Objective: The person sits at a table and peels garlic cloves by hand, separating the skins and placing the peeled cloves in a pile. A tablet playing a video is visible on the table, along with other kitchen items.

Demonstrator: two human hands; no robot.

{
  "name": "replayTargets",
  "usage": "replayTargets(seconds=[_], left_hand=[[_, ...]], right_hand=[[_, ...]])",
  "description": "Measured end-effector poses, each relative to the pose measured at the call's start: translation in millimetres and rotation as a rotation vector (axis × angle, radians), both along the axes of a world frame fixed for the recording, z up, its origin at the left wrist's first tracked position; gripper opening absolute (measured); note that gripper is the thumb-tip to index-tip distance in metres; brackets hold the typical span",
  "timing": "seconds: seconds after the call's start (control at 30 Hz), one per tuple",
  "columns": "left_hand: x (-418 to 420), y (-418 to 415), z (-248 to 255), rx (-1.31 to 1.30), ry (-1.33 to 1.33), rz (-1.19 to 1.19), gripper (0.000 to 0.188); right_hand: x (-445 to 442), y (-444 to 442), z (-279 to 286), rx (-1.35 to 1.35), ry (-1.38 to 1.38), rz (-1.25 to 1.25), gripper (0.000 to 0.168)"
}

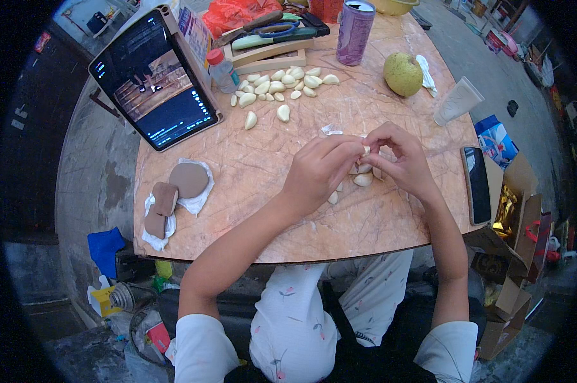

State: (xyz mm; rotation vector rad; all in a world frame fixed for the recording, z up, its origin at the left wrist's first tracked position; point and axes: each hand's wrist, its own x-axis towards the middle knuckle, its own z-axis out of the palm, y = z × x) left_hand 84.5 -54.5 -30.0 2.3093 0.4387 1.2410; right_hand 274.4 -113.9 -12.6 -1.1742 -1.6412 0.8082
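Observation:
Between the fingertips of both my hands is a small garlic clove (366,151). My left hand (317,167) pinches it from the left, and my right hand (399,158) meets it from the right with curled fingers. Under and beside the hands lie unpeeled garlic cloves (363,179), partly hidden by the fingers. A scrap of garlic skin (332,129) rests just beyond my left hand. Farther off, a spread of peeled garlic cloves (276,86) covers part of the table (250,191), with two cloves lying apart nearer to me.
A tablet (154,81) leans at the left, beside a red-capped bottle (223,72). Brown makeup sponges (189,180) lie on tissue. Knives and scissors (274,33) rest on wooden frames. A purple can (355,33), a pear (403,74), a white tube (457,101) and a phone (476,185) line the right.

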Motion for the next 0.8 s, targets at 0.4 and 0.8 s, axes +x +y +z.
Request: replayTargets(seconds=[0.4, 0.8], left_hand=[[1.7, -0.1, -3.1, 0.007, -0.013, 0.009, 0.023], [1.6, -0.5, -3.5, 0.020, -0.034, 0.026, 0.022]], right_hand=[[0.5, 2.3, 1.9, 0.099, -0.072, -0.014, 0.024], [-0.1, 1.7, 1.8, 0.090, -0.026, 0.000, 0.024]])
